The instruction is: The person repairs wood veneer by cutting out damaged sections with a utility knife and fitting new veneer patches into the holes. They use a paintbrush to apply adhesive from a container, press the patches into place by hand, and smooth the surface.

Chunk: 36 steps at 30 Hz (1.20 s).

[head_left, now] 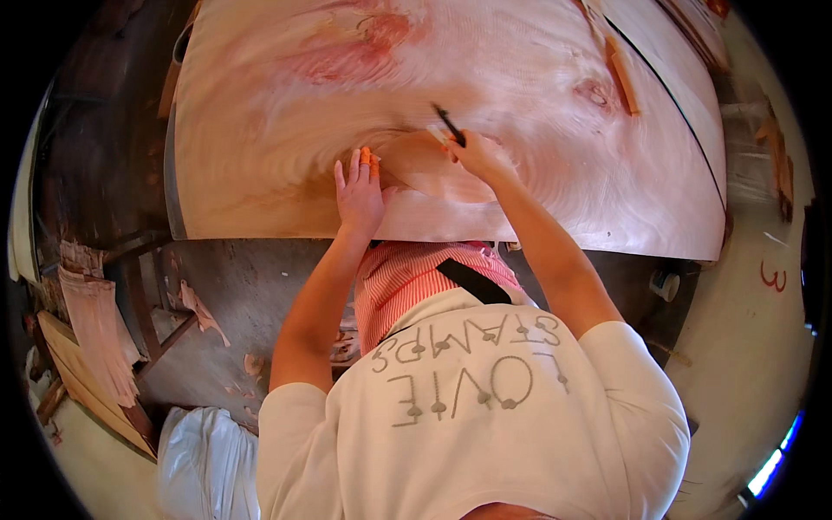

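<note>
Left hand (360, 204): fingers extended, unclenched, on pale wood sheet (260, 113), by the edge nearest the person. Right hand (482, 159): fingers clenched round black tool (450, 125), farther in from that edge.

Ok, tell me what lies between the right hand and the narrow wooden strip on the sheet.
The head view shows just the wood sheet, with a knot-like mark, between the right hand and the wooden strip.

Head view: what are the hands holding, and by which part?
The right hand holds a slim dark tool by its near end. The left hand rests on the wood sheet, apparently holding nothing.
</note>
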{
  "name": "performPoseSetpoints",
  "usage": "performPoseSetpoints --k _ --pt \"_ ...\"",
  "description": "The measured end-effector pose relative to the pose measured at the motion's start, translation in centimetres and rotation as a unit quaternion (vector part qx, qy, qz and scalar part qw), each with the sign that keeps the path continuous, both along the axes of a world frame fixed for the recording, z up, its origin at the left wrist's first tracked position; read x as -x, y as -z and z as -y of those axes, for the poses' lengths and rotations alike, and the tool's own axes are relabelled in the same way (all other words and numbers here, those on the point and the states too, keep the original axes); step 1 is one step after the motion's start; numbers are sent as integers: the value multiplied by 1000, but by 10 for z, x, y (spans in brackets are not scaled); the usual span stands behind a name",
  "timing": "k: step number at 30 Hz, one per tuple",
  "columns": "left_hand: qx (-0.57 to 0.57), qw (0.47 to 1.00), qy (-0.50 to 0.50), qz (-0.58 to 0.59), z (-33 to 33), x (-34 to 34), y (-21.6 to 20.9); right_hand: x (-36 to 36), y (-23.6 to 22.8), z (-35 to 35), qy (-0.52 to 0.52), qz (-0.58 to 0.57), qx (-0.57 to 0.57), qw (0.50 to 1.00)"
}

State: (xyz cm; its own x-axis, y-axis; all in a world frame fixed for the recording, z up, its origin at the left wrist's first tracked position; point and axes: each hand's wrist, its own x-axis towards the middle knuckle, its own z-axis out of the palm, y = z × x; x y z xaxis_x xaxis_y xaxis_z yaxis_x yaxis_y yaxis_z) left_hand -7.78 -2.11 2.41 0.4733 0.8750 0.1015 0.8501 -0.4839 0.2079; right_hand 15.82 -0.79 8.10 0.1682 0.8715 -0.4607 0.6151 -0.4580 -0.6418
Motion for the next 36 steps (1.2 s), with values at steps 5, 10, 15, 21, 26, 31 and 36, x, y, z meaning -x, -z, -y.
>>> performPoseSetpoints --k 5,10,15,21,26,31,36 --pt "12 988 66 137 -6 -26 -6 -34 30 20 177 -111 4 978" --pt "23 963 188 194 -8 -81 5 -31 49 21 295 -284 -55 910" --pt "3 979 170 114 -9 -105 8 -39 46 27 269 -279 -34 921" --pt "-30 976 170 133 -16 -114 8 -40 36 24 178 -45 56 981" --pt "-24 974 222 29 -32 -121 0 -22 -14 20 189 -9 95 977" --pt "-13 976 219 6 -36 -135 -4 -46 61 34 117 53 -49 991" --pt "-50 973 220 -45 -34 -136 -1 -105 41 34 46 -20 16 999"
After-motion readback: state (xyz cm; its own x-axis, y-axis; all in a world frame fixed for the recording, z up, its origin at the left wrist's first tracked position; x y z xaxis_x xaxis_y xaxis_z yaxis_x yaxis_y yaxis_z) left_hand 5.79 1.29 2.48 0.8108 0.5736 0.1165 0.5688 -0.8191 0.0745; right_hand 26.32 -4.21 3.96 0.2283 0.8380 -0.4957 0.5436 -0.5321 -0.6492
